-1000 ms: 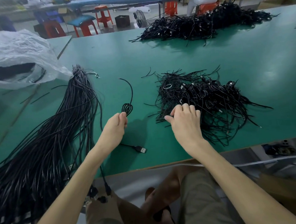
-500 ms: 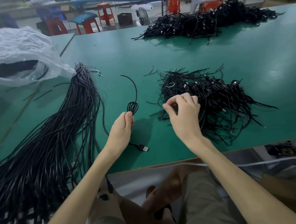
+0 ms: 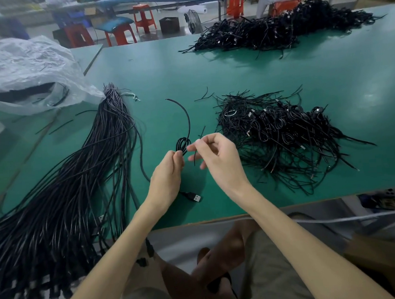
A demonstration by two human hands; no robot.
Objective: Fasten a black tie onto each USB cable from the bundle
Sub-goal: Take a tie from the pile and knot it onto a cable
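On the green worktop [image 3: 233, 73], the left hand [image 3: 168, 174] grips a small coil of thin black USB cable [image 3: 182, 144]; its silver plug [image 3: 196, 198] lies near the edge. The right hand [image 3: 220, 159] pinches a thin black wire tie [image 3: 194, 160] in its fingers [image 3: 200, 142], just beside the coil. The long black cable bundle [image 3: 78, 179] lies to the left. Behind it, a crumpled clear plastic bag [image 3: 25, 67] holds some dark cables.

My left hand [image 3: 168, 174], gripping the coiled USB cable [image 3: 182, 144], and my right hand [image 3: 217, 157], pinching a black tie [image 3: 194, 160], sit in a strip of green table [image 3: 218, 208]. The long cable bundle [image 3: 78, 179] walls my left and the tangled pile of tied cables [image 3: 283, 139] walls my right. The USB plug [image 3: 195, 198] lies near my left wrist. Ahead, open tabletop runs to the far cable heap [image 3: 277, 29]. A plastic bag [image 3: 25, 72] blocks the far left.
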